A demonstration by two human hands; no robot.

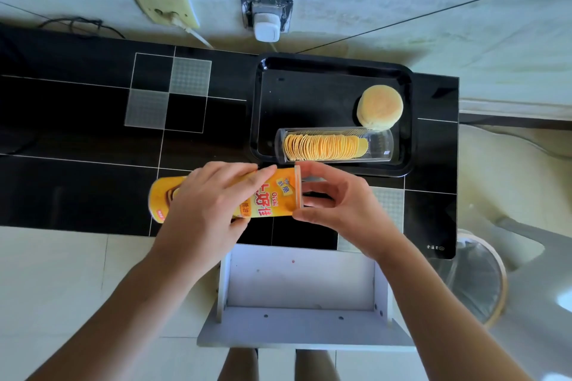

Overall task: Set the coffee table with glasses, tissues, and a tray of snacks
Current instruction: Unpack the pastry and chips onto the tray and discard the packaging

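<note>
Left hand (pixel 204 201) grips the yellow chip can (pixel 266 198); right hand (pixel 334 198) pinches its open end, black tray (pixel 309 65) at one o'clock

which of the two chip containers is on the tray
The clear plastic chip holder, lying on its side on the black tray beside the round bun. The yellow chip can is off the tray, held by both hands.

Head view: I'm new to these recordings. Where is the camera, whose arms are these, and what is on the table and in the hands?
There is no machine. One camera on the person's head looks down at their arms. The left hand grips a yellow chip can lying sideways above the black coffee table. The right hand holds the can's open end. A black tray on the table carries a clear sleeve of chips and a round bun. An open white drawer juts out below the table.
</note>
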